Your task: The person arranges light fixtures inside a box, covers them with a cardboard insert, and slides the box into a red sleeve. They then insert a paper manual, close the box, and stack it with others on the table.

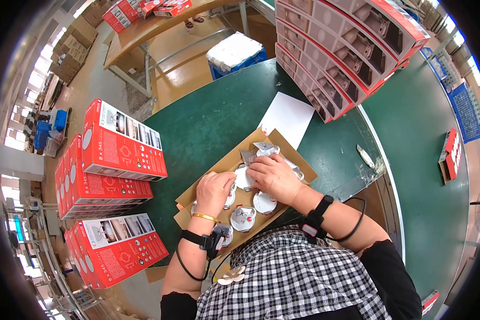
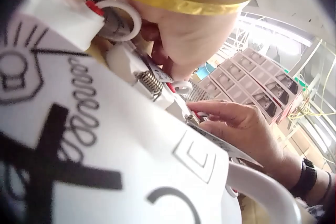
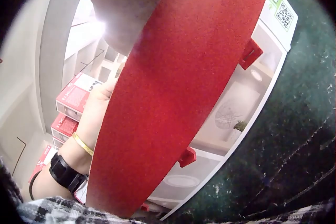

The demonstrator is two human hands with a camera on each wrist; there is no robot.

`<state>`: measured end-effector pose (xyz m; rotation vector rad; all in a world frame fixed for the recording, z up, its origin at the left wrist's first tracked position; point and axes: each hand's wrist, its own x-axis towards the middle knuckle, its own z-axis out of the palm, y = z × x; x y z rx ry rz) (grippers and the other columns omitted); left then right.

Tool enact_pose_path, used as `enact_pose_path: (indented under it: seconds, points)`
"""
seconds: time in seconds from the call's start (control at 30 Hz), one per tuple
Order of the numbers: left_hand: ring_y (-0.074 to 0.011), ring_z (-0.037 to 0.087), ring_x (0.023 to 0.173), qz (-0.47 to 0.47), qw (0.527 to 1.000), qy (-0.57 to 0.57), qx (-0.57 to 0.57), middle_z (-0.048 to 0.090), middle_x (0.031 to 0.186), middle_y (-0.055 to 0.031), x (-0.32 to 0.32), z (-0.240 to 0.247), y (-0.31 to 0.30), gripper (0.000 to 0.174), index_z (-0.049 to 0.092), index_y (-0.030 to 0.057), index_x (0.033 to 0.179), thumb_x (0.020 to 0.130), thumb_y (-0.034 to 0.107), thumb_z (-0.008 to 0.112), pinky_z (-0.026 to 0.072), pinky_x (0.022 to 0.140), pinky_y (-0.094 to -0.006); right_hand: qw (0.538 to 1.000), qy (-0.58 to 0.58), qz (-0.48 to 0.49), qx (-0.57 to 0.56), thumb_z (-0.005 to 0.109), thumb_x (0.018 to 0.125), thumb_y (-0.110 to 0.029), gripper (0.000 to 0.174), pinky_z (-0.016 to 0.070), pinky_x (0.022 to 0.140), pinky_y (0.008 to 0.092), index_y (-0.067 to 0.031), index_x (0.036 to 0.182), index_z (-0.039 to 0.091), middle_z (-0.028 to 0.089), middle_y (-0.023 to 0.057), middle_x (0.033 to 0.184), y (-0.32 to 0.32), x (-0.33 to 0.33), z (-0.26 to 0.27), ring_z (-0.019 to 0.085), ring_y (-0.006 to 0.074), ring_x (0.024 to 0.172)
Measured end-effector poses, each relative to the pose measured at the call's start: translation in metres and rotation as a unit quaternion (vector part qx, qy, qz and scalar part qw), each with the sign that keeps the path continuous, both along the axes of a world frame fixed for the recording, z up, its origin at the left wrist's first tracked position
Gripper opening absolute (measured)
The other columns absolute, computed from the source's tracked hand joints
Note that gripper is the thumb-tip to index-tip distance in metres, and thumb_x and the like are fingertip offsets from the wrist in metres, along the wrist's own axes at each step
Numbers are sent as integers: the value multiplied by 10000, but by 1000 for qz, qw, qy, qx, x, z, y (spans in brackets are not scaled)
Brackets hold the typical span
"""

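Note:
An open cardboard box (image 1: 202,178) with a brown inside lies on the green table, holding several white round spring-clip downlights (image 1: 243,218). Paper labels with printed drawings cover some of them. My left hand (image 1: 214,191) reaches in at the box's left part, its curled fingertips gripping a downlight (image 2: 123,61) close to a coil spring (image 2: 150,84). Over the far part of the box, my right hand (image 1: 274,175) bends its fingers and thumb about another downlight. In the right wrist view, the box's red flap (image 3: 173,92) hides most of that hand's work.
Red printed cartons (image 1: 124,141) stand stacked at the left. A taller stack of cartons (image 1: 338,53) rises at the back right. White paper (image 1: 287,118) lies behind the open box. A blue bin (image 1: 237,56) stands beyond the table (image 1: 197,117).

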<state>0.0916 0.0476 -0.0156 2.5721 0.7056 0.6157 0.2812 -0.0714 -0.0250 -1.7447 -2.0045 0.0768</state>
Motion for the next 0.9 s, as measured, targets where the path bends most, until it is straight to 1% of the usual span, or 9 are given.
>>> enact_pose_path:
  seconds: [0.37,0.43,0.47,0.53,0.57,0.6,0.67,0.83,0.9]
  points:
    - [-275,650,749,12,999,21,-22,712,826,-79,1,7,-4,99,733,75,891,802,108,762,521,701,-393,1000,13,-2,1,713,785,-199,310,425,977,382,-88,1074,682,662,33,1136,-2,0,1,570,219,1175]
    - [-276,645,780,12,1000,-21,-9,708,852,-76,4,14,-5,97,726,78,902,810,97,750,515,714,-392,997,61,6,43,726,791,-188,290,430,961,382,-96,1064,688,654,31,1110,-3,2,12,582,224,1120]
    - [-276,645,780,14,1000,-21,-12,708,852,-76,3,21,-11,97,726,78,902,810,97,750,515,714,-392,997,61,7,41,726,791,-188,290,430,961,382,-96,1064,688,654,31,1110,-8,3,21,582,224,1120]
    - [-271,639,800,-4,998,-19,53,707,877,-72,4,42,-27,90,719,80,901,815,93,741,512,726,-387,997,80,-3,-10,743,791,-186,274,435,939,381,-104,1048,691,650,24,1042,-22,7,37,591,223,1049]
    - [-262,635,786,-31,999,-2,25,707,856,-61,2,43,-36,85,714,83,884,807,96,747,511,720,-379,998,62,2,-29,763,776,-213,286,439,921,378,-105,1032,696,638,15,968,-30,8,40,592,216,979]
    - [-262,635,786,-32,999,-3,24,707,856,-61,-1,41,-43,85,714,83,884,807,96,747,511,720,-379,998,61,1,-31,763,776,-213,286,439,921,378,-105,1032,696,638,15,968,-37,9,41,592,216,979]
    - [-254,639,788,-78,995,27,-62,712,849,-51,-6,33,-54,92,712,80,875,799,105,756,515,722,-374,995,31,30,-87,784,750,-236,318,440,916,371,-107,1027,697,628,14,920,-50,11,42,592,214,956]
    - [-249,652,778,-81,993,45,-67,731,864,-49,-8,20,-57,97,717,78,868,795,124,764,523,714,-369,996,30,3,-80,806,727,-251,387,438,901,364,-105,1068,699,622,17,901,-56,9,35,591,213,941]
    - [-269,654,761,-84,993,39,-73,711,798,-71,-7,18,-57,96,705,84,879,812,142,744,519,718,-387,997,23,-7,-78,812,727,-255,413,436,887,362,-102,1094,698,628,15,906,-56,7,34,593,214,940]
